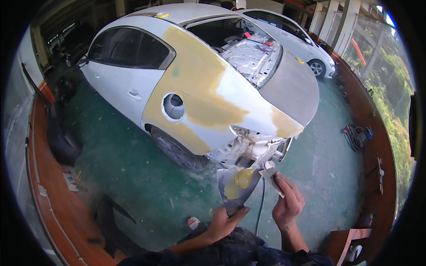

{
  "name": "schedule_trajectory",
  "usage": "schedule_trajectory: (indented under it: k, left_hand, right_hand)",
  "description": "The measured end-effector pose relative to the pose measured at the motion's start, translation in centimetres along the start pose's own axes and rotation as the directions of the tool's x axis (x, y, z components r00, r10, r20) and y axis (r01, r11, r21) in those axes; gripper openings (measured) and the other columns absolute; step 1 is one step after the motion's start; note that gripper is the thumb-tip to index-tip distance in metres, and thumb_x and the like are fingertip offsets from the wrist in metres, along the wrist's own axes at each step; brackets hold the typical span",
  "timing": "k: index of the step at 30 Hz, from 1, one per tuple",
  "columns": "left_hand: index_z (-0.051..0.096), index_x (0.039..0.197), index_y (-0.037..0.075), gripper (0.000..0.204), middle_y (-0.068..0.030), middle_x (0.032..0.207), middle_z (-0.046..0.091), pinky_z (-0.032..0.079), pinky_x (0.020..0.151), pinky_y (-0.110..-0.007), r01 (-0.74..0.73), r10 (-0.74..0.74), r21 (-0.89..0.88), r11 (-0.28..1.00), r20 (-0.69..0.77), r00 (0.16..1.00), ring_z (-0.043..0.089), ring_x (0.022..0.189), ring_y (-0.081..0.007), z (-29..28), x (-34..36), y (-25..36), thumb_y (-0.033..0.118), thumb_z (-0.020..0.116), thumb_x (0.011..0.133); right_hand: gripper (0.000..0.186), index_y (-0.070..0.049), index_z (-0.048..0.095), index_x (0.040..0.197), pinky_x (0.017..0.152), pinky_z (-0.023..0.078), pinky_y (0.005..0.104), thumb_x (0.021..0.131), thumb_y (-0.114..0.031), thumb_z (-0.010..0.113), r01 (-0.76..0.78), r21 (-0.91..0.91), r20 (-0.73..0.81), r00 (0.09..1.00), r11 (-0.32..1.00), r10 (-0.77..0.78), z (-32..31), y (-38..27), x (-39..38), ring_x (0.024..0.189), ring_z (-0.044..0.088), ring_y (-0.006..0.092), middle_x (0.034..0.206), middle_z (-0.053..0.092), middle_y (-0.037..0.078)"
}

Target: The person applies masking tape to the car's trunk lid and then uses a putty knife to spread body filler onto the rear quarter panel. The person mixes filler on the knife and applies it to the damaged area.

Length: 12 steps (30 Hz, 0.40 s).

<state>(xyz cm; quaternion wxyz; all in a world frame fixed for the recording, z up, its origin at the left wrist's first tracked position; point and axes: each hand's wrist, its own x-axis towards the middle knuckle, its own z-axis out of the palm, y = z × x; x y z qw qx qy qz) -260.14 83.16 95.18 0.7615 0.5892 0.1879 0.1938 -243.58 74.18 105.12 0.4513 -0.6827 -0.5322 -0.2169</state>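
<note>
My left hand (225,221) grips the narrow end of a grey, wide-bladed putty knife (228,201). Yellow putty (242,178) lies in a thick smear on its blade. Close by on the right, my right hand (288,199) pinches a small pale spreader (271,179), its edge at or near the blade's right side; I cannot tell whether they touch. Beyond both hands stands a white car (120,86), its rear quarter covered with patches of dried yellow filler (195,80). A round fuel filler opening (173,107) shows in that panel. The rear corner (248,148) is bare metal, without bumper or lamp.
A second white car (284,29) is parked behind. A hose (261,208) runs over the green floor (133,177). Black trim pieces (62,137) lean at the left wall. Tools or cables (356,136) lie on the right, and a wooden stand (350,244) is at lower right.
</note>
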Motion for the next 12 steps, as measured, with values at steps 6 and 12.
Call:
schedule_trajectory:
  k: [6,12]
  left_hand:
    - [0.061,0.107,-0.001,0.031,-0.0209,0.077,0.069,0.052,0.06,-0.043,-0.198,0.333,0.452,0.87,-0.24,0.912,0.067,0.067,-0.0394,1.2,1.3,1.0,0.018,0.074,0.086]
    - [0.067,0.098,0.001,0.03,-0.0074,0.066,0.066,0.048,0.053,-0.035,-0.135,0.204,0.27,0.953,-0.244,0.948,0.063,0.054,-0.0239,-2.0,1.2,3.0,0.026,0.08,0.087]
  right_hand:
    - [0.039,0.007,0.07,0.109,0.091,0.059,0.0378,0.072,0.013,0.06,0.074,0.128,0.199,0.975,0.989,-0.099,2.7,-3.3,-1.3,0.102,0.073,0.0357,0.106,0.073,0.023]
    - [0.024,0.008,0.071,0.105,0.086,0.059,0.0382,0.086,0.01,0.057,-0.184,0.346,0.08,0.983,0.92,0.166,1.5,-4.4,-0.4,0.097,0.074,0.0347,0.104,0.074,0.023]
